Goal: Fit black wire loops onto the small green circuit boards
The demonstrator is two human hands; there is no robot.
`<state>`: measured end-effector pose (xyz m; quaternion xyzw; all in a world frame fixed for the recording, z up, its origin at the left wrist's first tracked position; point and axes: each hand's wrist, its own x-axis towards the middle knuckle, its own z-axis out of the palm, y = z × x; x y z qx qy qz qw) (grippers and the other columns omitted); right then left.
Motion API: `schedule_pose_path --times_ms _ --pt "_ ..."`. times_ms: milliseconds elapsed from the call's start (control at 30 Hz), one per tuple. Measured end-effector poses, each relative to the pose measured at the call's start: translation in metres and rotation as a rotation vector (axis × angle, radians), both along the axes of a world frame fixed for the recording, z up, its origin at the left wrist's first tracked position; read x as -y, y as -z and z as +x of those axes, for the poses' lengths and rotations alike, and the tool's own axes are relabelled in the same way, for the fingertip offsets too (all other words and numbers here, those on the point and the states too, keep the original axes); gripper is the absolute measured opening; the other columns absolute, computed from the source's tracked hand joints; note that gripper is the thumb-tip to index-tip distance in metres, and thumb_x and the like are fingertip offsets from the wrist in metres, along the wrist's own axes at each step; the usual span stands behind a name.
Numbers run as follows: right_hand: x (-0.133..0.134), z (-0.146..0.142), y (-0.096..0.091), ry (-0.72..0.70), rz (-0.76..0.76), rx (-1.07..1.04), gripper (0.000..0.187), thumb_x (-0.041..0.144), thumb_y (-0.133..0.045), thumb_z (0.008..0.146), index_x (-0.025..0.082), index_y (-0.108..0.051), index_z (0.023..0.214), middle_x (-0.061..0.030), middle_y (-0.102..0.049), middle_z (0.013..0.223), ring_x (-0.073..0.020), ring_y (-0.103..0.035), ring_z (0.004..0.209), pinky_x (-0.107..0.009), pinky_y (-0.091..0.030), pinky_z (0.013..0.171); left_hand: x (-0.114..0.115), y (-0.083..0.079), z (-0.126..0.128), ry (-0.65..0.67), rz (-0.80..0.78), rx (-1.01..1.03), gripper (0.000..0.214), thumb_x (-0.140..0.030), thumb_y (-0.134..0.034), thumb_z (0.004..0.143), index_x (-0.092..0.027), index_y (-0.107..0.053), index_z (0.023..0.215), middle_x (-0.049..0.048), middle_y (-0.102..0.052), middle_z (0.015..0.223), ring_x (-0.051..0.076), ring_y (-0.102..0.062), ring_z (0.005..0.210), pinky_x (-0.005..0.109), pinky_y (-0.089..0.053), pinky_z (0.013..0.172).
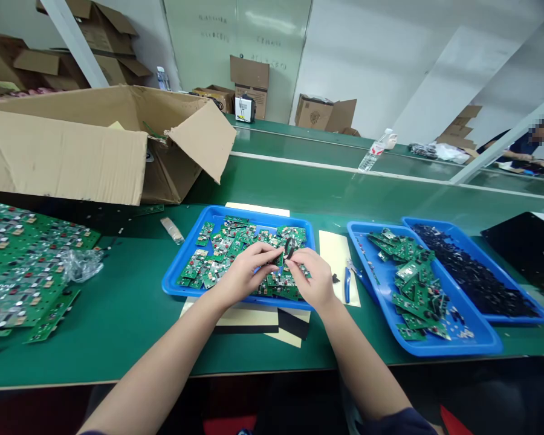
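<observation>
Both my hands meet over a blue tray [176, 279] heaped with several small green circuit boards [217, 251]. My left hand [245, 272] pinches one small green board [278, 261] from the left. My right hand [310, 275] is closed on the same board from the right, its fingertips at a small black ring-shaped part [289, 246] on it. Cream and black sheets [254, 321] stick out from under the tray.
To the right are a blue tray [462, 344] of green boards and another [517, 314] of black parts, with blue-handled pliers [347, 283] on a cream sheet. Large green panels [22, 266] lie left, an open cardboard box [72, 151] behind. Another person [521, 151] works far right.
</observation>
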<state>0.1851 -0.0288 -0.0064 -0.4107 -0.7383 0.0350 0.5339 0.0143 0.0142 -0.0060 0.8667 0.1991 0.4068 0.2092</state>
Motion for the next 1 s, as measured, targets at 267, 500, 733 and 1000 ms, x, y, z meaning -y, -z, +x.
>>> schedule_pose_path --times_ms 267,500,733,1000 --pt "0.006 0.005 0.003 -0.144 0.078 -0.227 0.017 0.01 -0.05 0.079 0.022 -0.062 0.083 -0.0009 -0.059 0.063 -0.0139 -0.055 0.056 -0.027 -0.044 0.049 -0.006 -0.007 -0.011 -0.353 0.222 0.123 0.041 -0.012 -0.049 0.087 -0.023 -0.049 0.126 0.0088 -0.059 0.103 0.02 -0.058 0.097 0.035 -0.051 0.082" --pt "-0.008 0.017 -0.001 0.028 -0.284 -0.945 0.015 0.032 -0.051 0.081 0.021 -0.06 0.086 -0.0022 -0.061 0.075 -0.013 -0.057 0.062 -0.024 -0.042 0.051 0.004 -0.01 -0.011 -0.191 0.476 0.09 0.045 -0.008 -0.05 0.085 -0.026 -0.046 0.127 0.0082 -0.058 0.112 0.021 -0.055 0.11 0.044 -0.045 0.095" --pt "-0.002 0.001 -0.003 -0.522 -0.883 -0.518 0.034 0.049 -0.057 0.079 0.018 -0.058 0.065 -0.0012 -0.062 0.062 -0.0142 -0.059 0.061 -0.029 -0.049 0.062 0.0 -0.001 -0.007 -0.143 0.47 -0.032 0.043 -0.004 -0.046 0.085 -0.022 -0.048 0.124 0.0114 -0.058 0.111 0.021 -0.053 0.11 0.046 -0.045 0.093" --pt "0.0 -0.008 -0.006 -0.578 -0.984 -0.7 0.031 0.045 -0.063 0.074 0.016 -0.058 0.065 0.0013 -0.06 0.057 -0.0103 -0.056 0.052 -0.024 -0.045 0.054 -0.003 -0.003 -0.008 -0.136 0.365 0.007 0.046 -0.01 -0.051 0.085 -0.024 -0.044 0.129 0.011 -0.058 0.105 0.02 -0.058 0.097 0.034 -0.053 0.076"
